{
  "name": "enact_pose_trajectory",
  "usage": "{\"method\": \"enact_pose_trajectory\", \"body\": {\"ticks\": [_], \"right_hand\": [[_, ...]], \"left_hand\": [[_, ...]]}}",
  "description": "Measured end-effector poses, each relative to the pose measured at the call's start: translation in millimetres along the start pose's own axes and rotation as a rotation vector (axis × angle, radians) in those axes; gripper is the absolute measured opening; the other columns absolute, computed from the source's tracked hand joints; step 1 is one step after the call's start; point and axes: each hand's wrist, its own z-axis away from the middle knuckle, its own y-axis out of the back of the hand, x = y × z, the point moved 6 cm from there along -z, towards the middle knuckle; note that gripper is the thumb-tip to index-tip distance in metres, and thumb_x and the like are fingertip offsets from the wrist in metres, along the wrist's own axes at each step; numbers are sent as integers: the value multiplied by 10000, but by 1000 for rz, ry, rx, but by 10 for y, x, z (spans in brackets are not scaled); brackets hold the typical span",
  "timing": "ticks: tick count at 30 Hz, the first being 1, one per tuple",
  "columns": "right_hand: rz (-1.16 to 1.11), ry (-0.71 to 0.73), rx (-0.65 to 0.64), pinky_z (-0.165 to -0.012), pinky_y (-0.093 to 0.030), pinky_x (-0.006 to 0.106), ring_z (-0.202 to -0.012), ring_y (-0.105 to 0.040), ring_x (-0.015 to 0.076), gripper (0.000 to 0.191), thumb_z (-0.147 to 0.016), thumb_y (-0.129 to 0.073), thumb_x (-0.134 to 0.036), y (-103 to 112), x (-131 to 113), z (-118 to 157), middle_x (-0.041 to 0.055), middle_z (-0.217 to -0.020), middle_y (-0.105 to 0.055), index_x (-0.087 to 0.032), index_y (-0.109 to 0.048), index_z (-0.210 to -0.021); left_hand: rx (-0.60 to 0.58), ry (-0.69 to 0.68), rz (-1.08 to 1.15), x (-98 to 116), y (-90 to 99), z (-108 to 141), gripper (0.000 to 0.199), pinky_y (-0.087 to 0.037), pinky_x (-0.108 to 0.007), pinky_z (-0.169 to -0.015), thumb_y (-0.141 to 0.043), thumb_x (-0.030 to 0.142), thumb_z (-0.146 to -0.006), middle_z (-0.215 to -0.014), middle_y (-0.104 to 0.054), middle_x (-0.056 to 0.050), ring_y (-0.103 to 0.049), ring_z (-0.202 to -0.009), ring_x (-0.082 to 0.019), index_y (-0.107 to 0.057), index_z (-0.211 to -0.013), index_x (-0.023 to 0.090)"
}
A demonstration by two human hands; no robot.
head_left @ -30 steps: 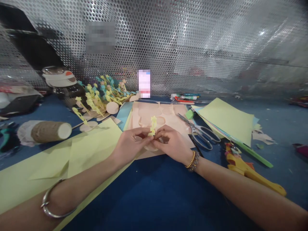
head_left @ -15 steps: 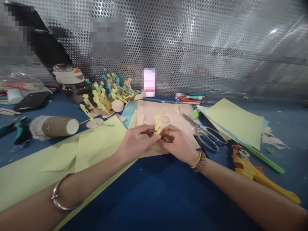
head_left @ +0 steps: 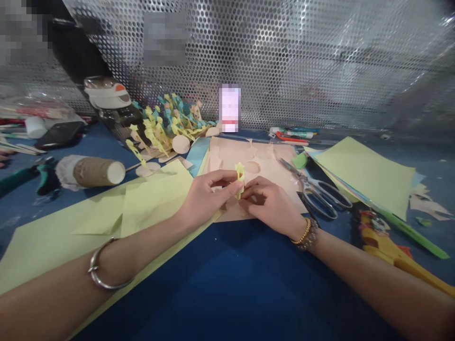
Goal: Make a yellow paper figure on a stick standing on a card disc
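A small yellow paper cutout (head_left: 240, 169) with a star-shaped top stands upright between my hands. My left hand (head_left: 209, 194) pinches it between thumb and fingers. Close against its lower part, the fingers of my right hand (head_left: 275, 203) are pressed together on the cutout's edge; their tips are partly hidden. Beneath both hands lies a pink paper sheet (head_left: 273, 173) with rounded outlines or cut shapes in it. Metal scissors (head_left: 320, 192) rest to the right of my right hand. Yellow paper sheets (head_left: 152, 199) spread under my left forearm.
At the back left stand several yellow and blue paper cutouts (head_left: 159, 130) beside a dark jar (head_left: 119, 111). A wrapped roll (head_left: 94, 171) and green-handled pliers (head_left: 44, 177) lie left. On the right are stacked paper (head_left: 369, 173), a green cutter (head_left: 414, 229) and a yellow glue gun (head_left: 398, 260). A phone (head_left: 230, 109) stands behind.
The whole view has shifted, so the scene sits slightly right and higher. The cutout has turned a little in my left fingers, showing its star top; my right fingers stay at its lower part.
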Motion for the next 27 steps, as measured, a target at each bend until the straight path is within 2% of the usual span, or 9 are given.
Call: {"method": "enact_pose_trajectory", "body": {"ticks": [6, 10, 15, 22, 27], "right_hand": [[15, 13, -17, -695, -488, 287, -782, -609, 156, 84, -751, -638, -160, 3, -14, 7, 13, -907, -644, -212, -704, -752], [9, 19, -10, -702, -485, 282, -771, -609, 146, 89, -756, -630, -154, 15, -12, 6, 13, -887, -643, -205, -703, -749], [-7, 1, 2, -638, -484, 262, -729, -606, 136, 83, -751, -631, -156, 25, 12, 6, 12, -870, -642, -195, -705, -751], [-18, -18, -6, -608, -481, 253, -706, -602, 130, 82, -745, -639, -155, 8, 29, 17, 8, -882, -637, -201, -707, -743], [-16, -11, 2, -626, -484, 259, -721, -602, 138, 77, -744, -638, -152, 19, 10, 6, 11, -863, -633, -199, -699, -743]], "left_hand": [[-24, -10, 78, -4, -20, -25, 190, -506, -211, -587, -664, 343, -770, -810, -707, -27, -640, -717, -142, -680, -817, 160], [-37, 28, 90, -25, -34, -20, 209, -474, -198, -509, -646, 370, -784, -780, -700, -12, -609, -619, -112, -685, -860, 180], [61, 7, 44, -17, 20, -15, 200, -522, -224, -680, -678, 327, -760, -864, -727, -22, -660, -778, -149, -699, -903, 189], [102, -36, -52, 30, 42, -13, 126, -528, -228, -690, -665, 297, -771, -825, -731, -10, -662, -749, -144, -710, -825, 192], [110, -42, -22, 25, 54, -12, 179, -525, -224, -670, -681, 300, -761, -915, -712, -23, -653, -745, -132, -678, -900, 188]]}}
